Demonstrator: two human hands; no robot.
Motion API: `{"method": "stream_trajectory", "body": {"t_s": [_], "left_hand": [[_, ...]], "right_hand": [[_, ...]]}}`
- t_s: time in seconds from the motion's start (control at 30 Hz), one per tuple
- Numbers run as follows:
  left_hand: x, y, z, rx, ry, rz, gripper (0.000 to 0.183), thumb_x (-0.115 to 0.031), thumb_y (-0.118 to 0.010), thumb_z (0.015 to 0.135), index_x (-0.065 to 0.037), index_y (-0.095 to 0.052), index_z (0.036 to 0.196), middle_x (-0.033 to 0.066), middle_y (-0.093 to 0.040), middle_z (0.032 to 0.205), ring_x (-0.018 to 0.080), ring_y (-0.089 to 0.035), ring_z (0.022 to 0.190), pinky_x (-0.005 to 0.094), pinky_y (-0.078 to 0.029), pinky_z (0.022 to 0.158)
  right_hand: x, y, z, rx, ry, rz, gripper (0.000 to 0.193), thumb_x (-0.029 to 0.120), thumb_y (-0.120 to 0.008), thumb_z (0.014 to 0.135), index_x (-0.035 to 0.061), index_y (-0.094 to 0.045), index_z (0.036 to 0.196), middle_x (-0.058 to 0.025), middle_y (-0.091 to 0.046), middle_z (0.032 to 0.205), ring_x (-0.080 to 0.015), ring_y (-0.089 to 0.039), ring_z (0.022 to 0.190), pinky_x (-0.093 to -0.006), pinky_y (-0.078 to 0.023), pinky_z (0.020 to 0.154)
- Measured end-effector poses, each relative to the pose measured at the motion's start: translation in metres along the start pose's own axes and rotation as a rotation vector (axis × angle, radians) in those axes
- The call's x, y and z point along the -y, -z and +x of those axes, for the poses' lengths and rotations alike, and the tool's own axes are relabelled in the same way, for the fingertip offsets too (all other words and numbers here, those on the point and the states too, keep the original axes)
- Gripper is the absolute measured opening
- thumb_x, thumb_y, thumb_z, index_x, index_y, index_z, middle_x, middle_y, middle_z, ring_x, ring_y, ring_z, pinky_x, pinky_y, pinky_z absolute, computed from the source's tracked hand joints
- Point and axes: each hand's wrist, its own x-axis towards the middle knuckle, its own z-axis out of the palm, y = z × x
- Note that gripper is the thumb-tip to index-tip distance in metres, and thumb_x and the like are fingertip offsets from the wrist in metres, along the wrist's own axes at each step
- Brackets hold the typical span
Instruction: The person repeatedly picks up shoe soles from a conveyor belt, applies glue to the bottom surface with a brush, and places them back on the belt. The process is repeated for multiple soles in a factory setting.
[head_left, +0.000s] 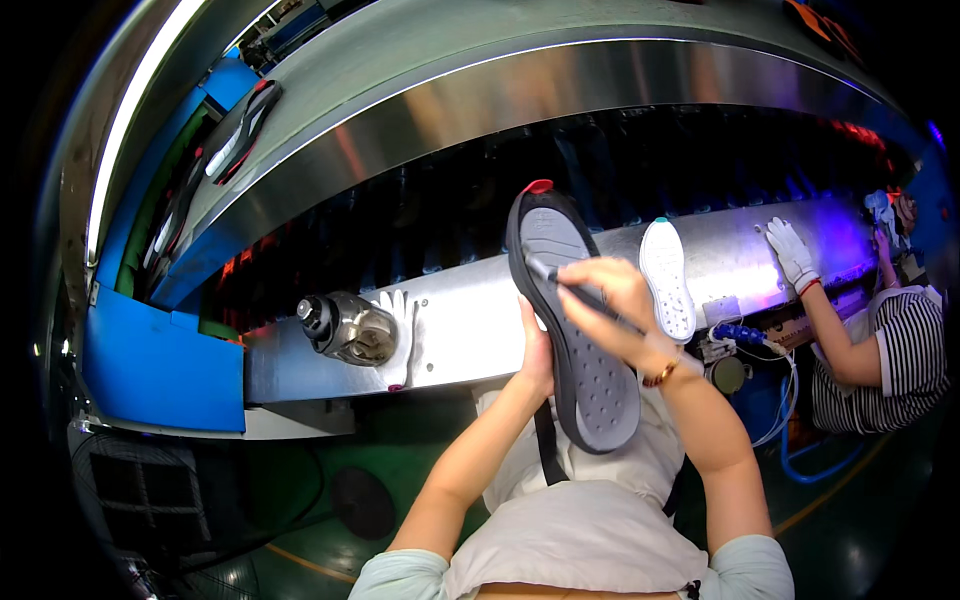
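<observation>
The left hand (537, 352) clasped a black-and-grey shoe sole (597, 385) by its left edge, apparently to steady it, while the right hand (618, 305) pinched a slim dark-handled tool (628, 324), tip blurred, over its face. Beyond the right hand lay a white sole (667, 280), presumably kept within reach; left of the left hand, a white glove (401, 338) and transparent bottle (362, 332).

left grip (538, 355) clasping, right grip (622, 308) pinched, forearms (482, 448) angled inward
</observation>
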Motion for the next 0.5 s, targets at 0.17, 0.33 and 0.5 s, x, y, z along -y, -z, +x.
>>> {"method": "stream_trajectory", "body": {"t_s": [0.17,0.33,0.5], "left_hand": [[-0.015,0.021,-0.001,0.063,-0.124,-0.040,0.091,-0.077,-0.019,0.070,-0.006,-0.038,0.123,0.0104,-0.050,0.113,0.0224,-0.049,0.102,0.0347,-0.040,0.089],[-0.013,0.013,-0.022,0.176,-0.051,-0.051,0.097,-0.079,-0.010,0.069,-0.005,-0.029,0.129,0.0147,-0.045,0.119,0.0284,-0.046,0.108,0.0395,-0.037,0.092],[0.001,-0.016,-0.029,0.416,0.028,-0.049,0.098,-0.079,-0.007,0.068,-0.005,-0.026,0.130,0.0161,-0.040,0.123,0.0301,-0.044,0.110,0.0405,-0.040,0.090]], "right_hand": [[0.012,0.017,-0.058,0.234,-0.044,0.032,0.018,0.007,-0.066,0.060,0.0028,-0.064,0.078,-0.0106,-0.064,0.080,-0.0236,-0.062,0.076,-0.0312,-0.045,0.070],[0.018,0.052,-0.032,0.268,-0.290,0.430,0.018,0.002,-0.065,0.068,0.0003,-0.064,0.085,-0.0090,-0.064,0.081,-0.0109,-0.059,0.072,-0.0220,-0.047,0.063],[0.018,0.050,0.016,0.003,-0.259,0.417,0.015,0.003,-0.063,0.071,-0.0013,-0.063,0.086,-0.0084,-0.063,0.080,-0.0100,-0.058,0.068,-0.0207,-0.047,0.060]]}}
